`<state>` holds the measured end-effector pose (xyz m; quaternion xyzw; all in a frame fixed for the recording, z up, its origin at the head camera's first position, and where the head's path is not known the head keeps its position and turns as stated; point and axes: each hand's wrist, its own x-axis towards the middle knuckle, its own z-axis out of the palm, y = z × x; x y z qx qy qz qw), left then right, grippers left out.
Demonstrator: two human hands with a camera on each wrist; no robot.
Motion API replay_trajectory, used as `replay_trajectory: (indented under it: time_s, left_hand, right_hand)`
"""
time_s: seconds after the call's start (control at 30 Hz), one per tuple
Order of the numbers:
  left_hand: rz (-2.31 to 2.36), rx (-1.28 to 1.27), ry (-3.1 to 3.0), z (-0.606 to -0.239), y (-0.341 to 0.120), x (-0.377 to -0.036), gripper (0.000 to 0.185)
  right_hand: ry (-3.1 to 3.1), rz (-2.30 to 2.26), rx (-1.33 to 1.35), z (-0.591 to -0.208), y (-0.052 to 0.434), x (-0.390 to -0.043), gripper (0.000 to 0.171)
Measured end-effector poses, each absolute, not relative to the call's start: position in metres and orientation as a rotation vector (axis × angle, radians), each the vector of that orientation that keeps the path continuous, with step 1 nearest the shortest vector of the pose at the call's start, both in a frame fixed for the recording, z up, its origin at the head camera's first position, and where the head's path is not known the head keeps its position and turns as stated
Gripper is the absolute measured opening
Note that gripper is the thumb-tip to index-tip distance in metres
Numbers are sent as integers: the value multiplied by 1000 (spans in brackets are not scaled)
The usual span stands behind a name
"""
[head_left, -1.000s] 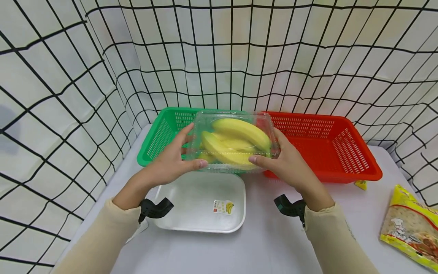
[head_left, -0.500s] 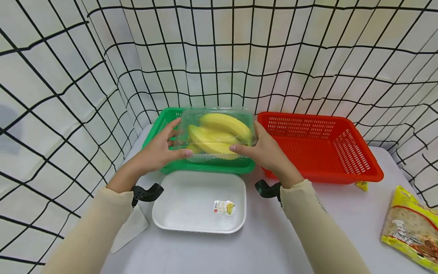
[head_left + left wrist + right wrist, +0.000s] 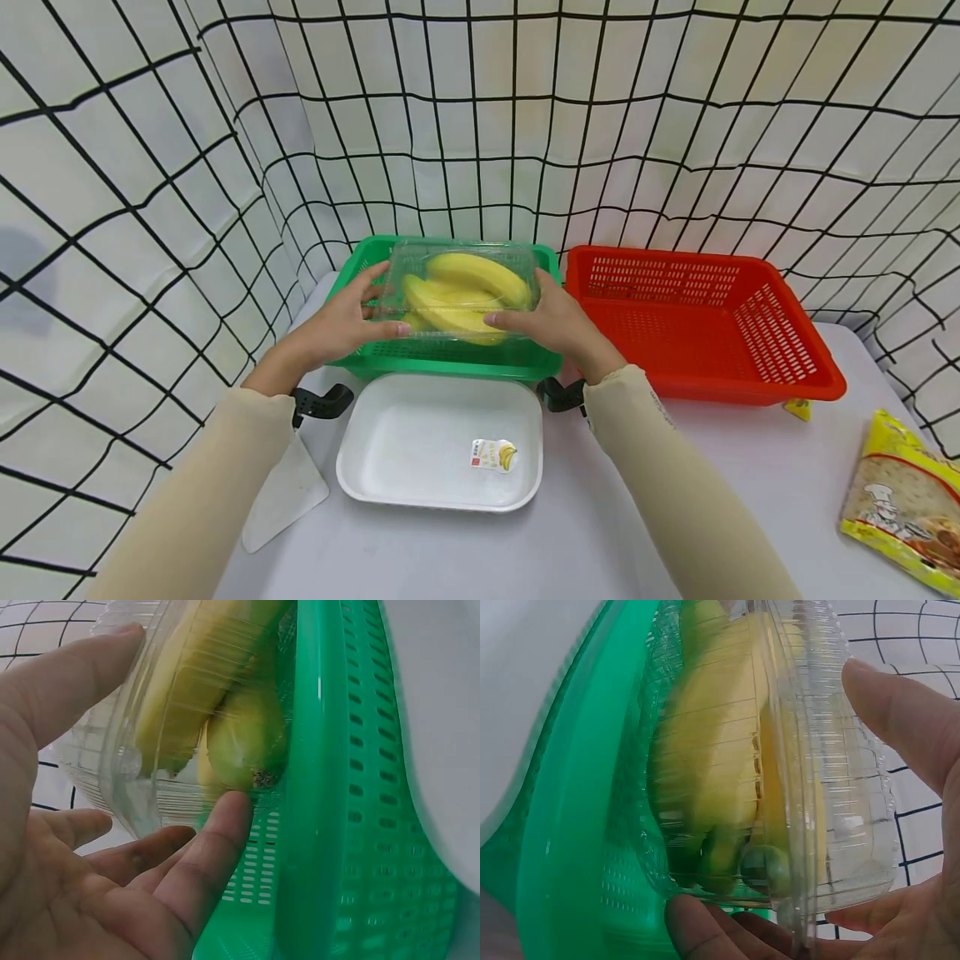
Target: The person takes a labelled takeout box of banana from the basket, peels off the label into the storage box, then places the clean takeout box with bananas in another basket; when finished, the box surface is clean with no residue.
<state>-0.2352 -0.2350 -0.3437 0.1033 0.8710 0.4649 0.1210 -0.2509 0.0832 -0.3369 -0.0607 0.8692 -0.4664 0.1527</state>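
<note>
A clear plastic clamshell box with several yellow bananas inside is held level between both hands, over the green basket. My left hand grips its left end, thumb on the front edge. My right hand holds the other end, with its thumb across the front. In the left wrist view, a fingertip supports the box from below, close inside the basket rim. Greenish banana tips show through the plastic in the right wrist view. The far fingers are partly hidden by the box.
A white tray with a banana label lies in front of the green basket. The red basket stands to the right, near a yellow food bag. Black netting encloses the back and sides.
Both hands have carried the box of bananas leftward and lowered it, from between the two baskets to over the green one. The tray and red basket have stayed put.
</note>
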Motion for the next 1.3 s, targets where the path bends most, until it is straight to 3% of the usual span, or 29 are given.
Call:
replay_trajectory:
  time_s: [0.3, 1.3]
  left_hand:
    - [1321, 267, 2493, -351, -237, -245, 112]
    - [1026, 226, 2603, -373, -241, -260, 107]
  right_hand:
    - [2414, -1347, -27, -346, 71, -258, 115]
    - [2541, -1016, -80, -364, 48, -272, 114]
